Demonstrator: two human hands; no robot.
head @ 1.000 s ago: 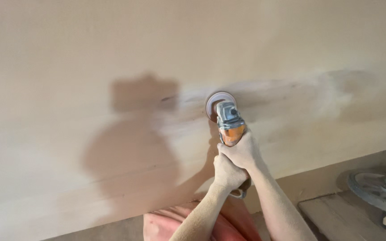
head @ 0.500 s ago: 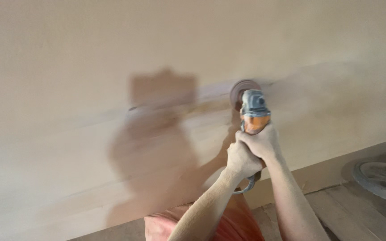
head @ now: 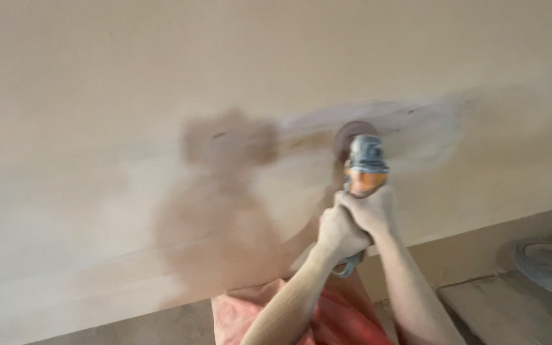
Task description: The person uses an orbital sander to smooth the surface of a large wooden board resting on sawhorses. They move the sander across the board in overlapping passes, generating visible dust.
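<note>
Pale beige wall (head: 97,96) fills nearly the whole view; motion blur throughout. Your shadow (head: 225,198) falls on it left of centre. A lighter, streaky band (head: 416,121) runs across the wall at disc height, mostly to the right.

Angle grinder (head: 365,169), grey-blue head with orange body, sits right of centre, pointing away from you. Its round disc (head: 351,135) is at the wall; contact looks likely, but blur hides the exact edge.

Your right hand (head: 370,211) is wrapped around the grinder body just below the orange section, fingers closed tight on it. Your left hand (head: 340,233) is touching the right one, slightly nearer and lower, fingers curled around the rear handle.

Red-orange cloth (head: 327,319) is near you under the forearms. Bottom right: a round grey metal disc-shaped object (head: 547,262) lies on a wooden board (head: 499,313), well apart from the hands.
</note>
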